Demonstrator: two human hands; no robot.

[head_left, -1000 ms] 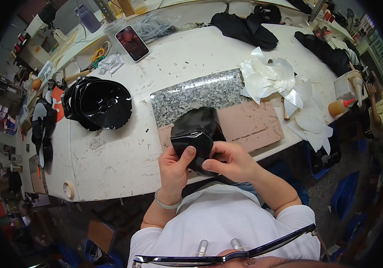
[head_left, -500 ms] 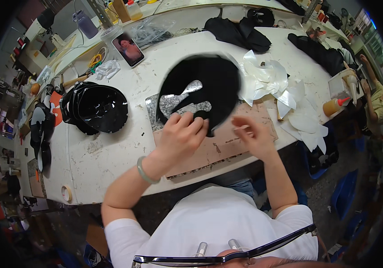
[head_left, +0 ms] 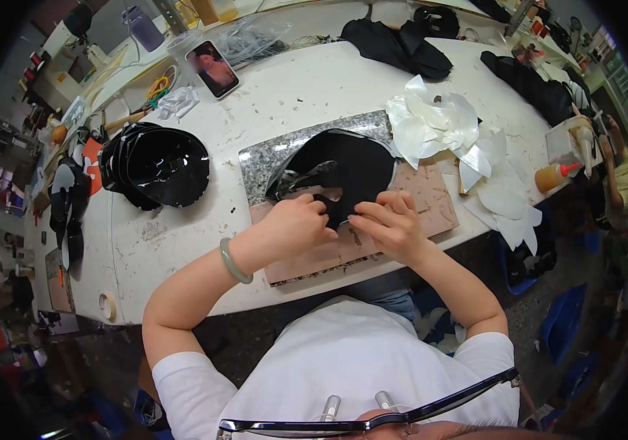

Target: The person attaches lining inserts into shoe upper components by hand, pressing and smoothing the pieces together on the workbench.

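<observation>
A black, curved, flexible piece with a cut-out in its middle (head_left: 365,161), which looks like a shoe upper, lies over a grey speckled stone slab (head_left: 259,169) and a pinkish-brown board (head_left: 431,198). Its near edge is between my hands. My left hand (head_left: 292,229), a green bangle on the wrist, is closed on the left part of that edge. With thumb and fingers together, my right hand (head_left: 396,226) pinches the edge a little to the right. The fingertips partly hide what they grip. Beside the slab, at the left, stands a nested stack of glossy black pieces (head_left: 167,169).
Crumpled white backing sheets (head_left: 435,121) lie at the right of the slab. A phone (head_left: 212,70) leans at the back left. Black pieces (head_left: 398,48) rest at the far side. A glue bottle (head_left: 554,177) and a co-worker (head_left: 625,176) are at the right; a tape roll (head_left: 108,306) is near left.
The black piece has come down from being held up onto the slab and board. My right hand has moved left and now pinches its near edge.
</observation>
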